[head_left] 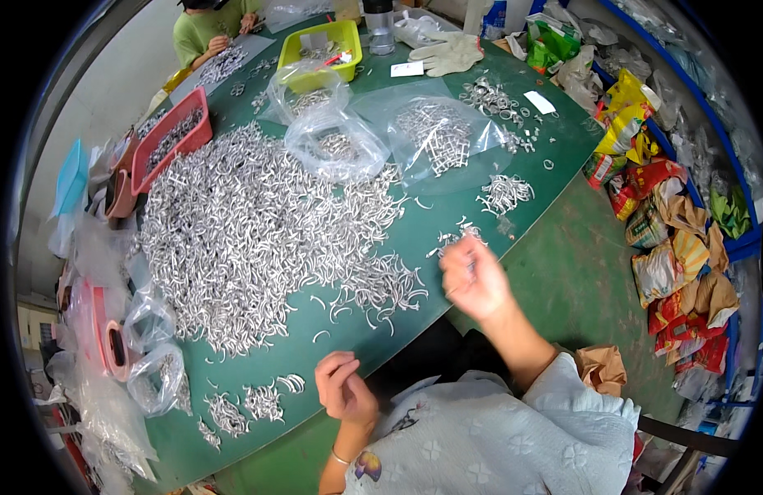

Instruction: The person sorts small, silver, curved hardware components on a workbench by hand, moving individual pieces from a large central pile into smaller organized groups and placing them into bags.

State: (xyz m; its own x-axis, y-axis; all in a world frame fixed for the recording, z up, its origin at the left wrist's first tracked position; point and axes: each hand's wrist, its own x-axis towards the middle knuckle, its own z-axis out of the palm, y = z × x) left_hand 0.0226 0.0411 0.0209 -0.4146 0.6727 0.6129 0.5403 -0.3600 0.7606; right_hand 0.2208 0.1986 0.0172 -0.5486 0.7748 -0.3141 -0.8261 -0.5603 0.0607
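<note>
Curved metal hooks lie heaped across a green table, thinning toward its near edge. The right hand hovers there, fingers pinched on something small, blurred. The left hand curls loosely nearby. Clear plastic bags sit beyond.

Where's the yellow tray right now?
In the head view, the yellow tray sits at the table's far edge, left of the white work glove, behind the clear plastic bags.
</note>
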